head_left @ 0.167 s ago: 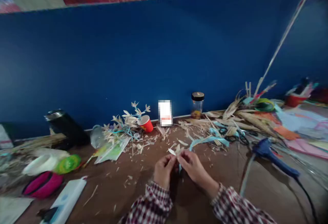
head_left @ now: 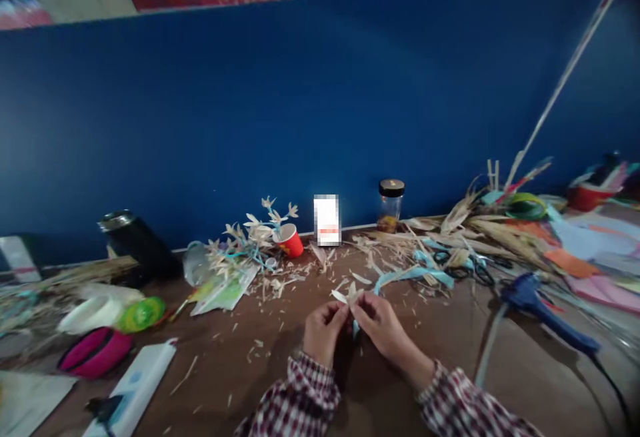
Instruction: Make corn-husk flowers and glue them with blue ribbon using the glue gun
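Observation:
Both my hands meet over the front middle of the brown table, fingers pinched round a small flower of pale, dry petals (head_left: 353, 292). My left hand (head_left: 323, 332) grips it low on the left, thumb against fingertips. From the right, my right hand (head_left: 385, 327) pinches the petals' base. A bit of light blue shows beneath the fingers, perhaps the stem; the fingers hide most of it. Just beyond lie a loose pale petal (head_left: 362, 278) and a light blue strip (head_left: 413, 275). Similar finished-looking flowers on blue stems (head_left: 260, 230) lean at a red paper cup (head_left: 291, 242).
A blue glue gun (head_left: 550, 314) with its cord lies on the right, near scissors (head_left: 480, 269) and dried husks (head_left: 493, 234). Along the blue partition stand a lidded jar (head_left: 390, 207) and a lit phone (head_left: 327, 220). Leftward are a black flask (head_left: 140, 244), magenta pouch (head_left: 95, 352) and power strip (head_left: 137, 384).
The view has swung slightly left, so everything sits a little further right. Both hands keep their pinch on the flower, with hardly any finger movement.

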### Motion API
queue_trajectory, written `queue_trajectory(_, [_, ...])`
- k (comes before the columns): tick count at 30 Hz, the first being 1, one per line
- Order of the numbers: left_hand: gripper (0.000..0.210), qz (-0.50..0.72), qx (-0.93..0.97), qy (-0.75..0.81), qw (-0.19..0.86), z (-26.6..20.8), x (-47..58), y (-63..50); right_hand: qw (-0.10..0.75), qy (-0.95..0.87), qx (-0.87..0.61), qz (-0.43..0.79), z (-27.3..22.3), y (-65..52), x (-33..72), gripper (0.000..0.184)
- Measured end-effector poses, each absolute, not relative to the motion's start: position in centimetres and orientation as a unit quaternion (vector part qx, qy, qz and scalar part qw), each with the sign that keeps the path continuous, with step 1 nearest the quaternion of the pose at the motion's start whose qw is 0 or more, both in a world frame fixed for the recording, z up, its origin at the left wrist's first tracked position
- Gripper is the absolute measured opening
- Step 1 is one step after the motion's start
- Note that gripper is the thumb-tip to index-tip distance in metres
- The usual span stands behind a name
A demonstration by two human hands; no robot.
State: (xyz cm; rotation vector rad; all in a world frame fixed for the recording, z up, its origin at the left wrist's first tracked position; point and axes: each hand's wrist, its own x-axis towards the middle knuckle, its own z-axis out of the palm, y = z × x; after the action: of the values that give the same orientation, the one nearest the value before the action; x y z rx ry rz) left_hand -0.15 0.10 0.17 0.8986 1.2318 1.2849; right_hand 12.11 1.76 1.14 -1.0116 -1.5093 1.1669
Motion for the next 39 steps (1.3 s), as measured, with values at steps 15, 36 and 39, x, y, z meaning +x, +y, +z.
queue_trajectory(15, [0.025, 0.549, 0.375, 0.482, 0.57, -0.1, -0.4, 0.3, 0.46, -0.602, -0.386, 0.527, 1.4, 1.6, 12.0, 0.024])
queue_trajectory(36, [0.023, 0.556, 0.32, 0.422, 0.641, 0.7, 0.0, 0.1, 0.481, -0.577, -0.34, 0.566, 2.0, 1.3, 12.3, 0.023])
queue_trajectory(39, [0.022, 0.555, 0.343, 0.405, 0.64, 0.4, -0.1, 0.2, 0.477, -0.57, -0.333, 0.58, 2.0, 1.2, 12.3, 0.022])
